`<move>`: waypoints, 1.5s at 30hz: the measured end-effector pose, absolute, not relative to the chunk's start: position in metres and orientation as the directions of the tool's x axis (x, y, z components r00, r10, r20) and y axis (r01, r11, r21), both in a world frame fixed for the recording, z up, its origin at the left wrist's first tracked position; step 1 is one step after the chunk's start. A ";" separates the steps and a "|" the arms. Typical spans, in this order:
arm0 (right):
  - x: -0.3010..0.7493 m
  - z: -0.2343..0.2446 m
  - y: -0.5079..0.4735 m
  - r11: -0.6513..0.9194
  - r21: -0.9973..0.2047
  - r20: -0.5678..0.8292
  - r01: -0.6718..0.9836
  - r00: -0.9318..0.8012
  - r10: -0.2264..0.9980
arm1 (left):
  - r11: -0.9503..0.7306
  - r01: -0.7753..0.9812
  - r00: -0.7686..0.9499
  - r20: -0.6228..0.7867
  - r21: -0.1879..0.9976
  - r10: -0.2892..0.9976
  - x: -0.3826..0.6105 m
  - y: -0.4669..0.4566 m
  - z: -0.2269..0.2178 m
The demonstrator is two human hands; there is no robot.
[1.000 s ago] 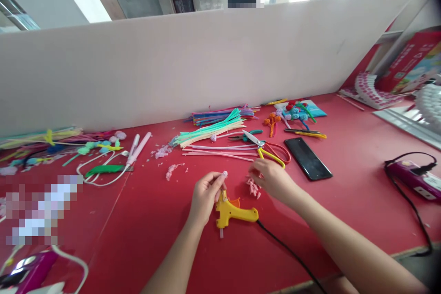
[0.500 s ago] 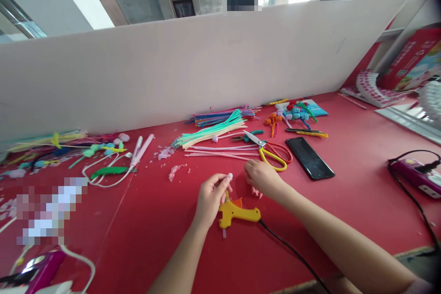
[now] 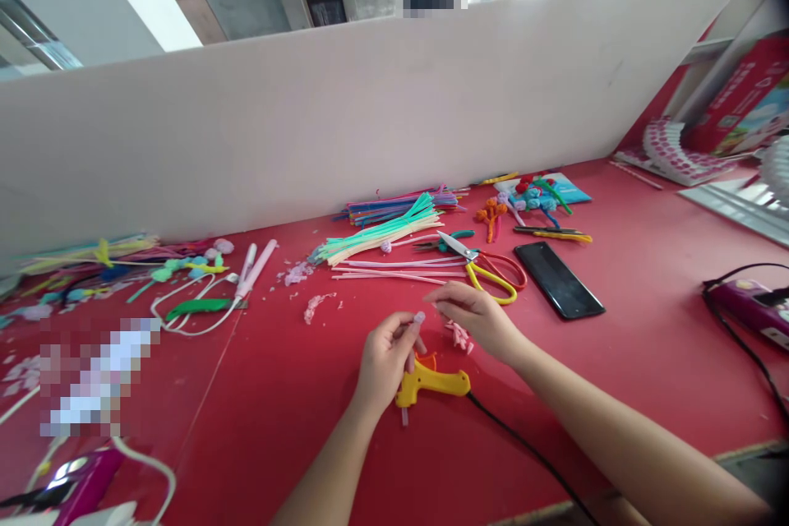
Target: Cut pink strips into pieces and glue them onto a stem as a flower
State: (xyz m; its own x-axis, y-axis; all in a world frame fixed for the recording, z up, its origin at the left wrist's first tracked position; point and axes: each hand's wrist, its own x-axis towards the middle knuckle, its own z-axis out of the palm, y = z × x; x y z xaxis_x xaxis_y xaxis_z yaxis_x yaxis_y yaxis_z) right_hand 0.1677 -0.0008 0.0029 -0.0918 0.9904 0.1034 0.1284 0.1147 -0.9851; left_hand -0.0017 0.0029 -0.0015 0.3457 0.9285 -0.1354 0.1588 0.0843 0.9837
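My left hand is closed in a pinch on a small pale pink piece, its kind too small to make out. Below it, a yellow hot glue gun with an orange trigger lies on its side, partly hidden by my left fingers. My right hand hovers just to the right, fingers stretched toward the left hand and apart, with nothing visible between them. Under the right hand lies a small heap of short pink pipe cleaner pieces. Scissors with red and yellow handles rest behind it.
Bundles of pipe cleaners lie along the white partition, with loose pink stems in front. Pliers, a black phone and small pipe cleaner flowers are at right. A pink heating tool, green knife and cords are at left.
My right hand has lifted off the pink pieces and shifted slightly toward the left hand, its fingers straighter. The left hand keeps its pinch, and the view has tilted slightly.
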 end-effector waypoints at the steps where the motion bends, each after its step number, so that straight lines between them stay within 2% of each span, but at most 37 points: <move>1: 0.167 0.002 -0.001 0.113 -0.986 0.102 0.126 -0.091 0.991 | 0.083 0.161 0.348 -0.135 0.983 0.928 -0.001 0.003 -0.002; 7: 0.167 -0.001 -0.001 0.011 -1.000 0.011 0.013 -0.051 0.999 | 0.075 0.178 0.354 -0.135 0.981 0.925 -0.001 0.002 -0.001; 13: 0.169 0.006 -0.002 0.103 -0.989 0.095 0.104 -0.078 0.992 | 0.047 0.199 0.346 -0.115 0.979 0.931 -0.002 0.003 0.000; 20: 0.163 0.005 -0.001 0.164 -0.980 0.154 0.116 -0.088 0.984 | 0.021 0.221 0.362 -0.102 0.975 0.927 -0.002 0.002 0.000; 32: 0.159 0.002 -0.003 0.087 -0.976 0.078 0.199 -0.052 0.996 | 0.023 0.221 0.373 -0.107 0.975 0.922 -0.002 0.001 -0.001; 45: 0.152 0.006 -0.009 0.223 -0.920 0.230 0.323 -0.017 0.973 | -0.013 0.200 0.318 -0.052 0.980 0.947 -0.001 0.000 0.004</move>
State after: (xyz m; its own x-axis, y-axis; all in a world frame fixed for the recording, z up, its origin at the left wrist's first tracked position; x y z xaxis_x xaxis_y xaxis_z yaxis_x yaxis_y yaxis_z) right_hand 0.1524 -0.0085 0.0063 -0.0171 0.9731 0.2298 0.3234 0.2229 -0.9196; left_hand -0.0010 -0.0003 0.0038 0.3175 0.9468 -0.0518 0.2000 -0.0135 0.9797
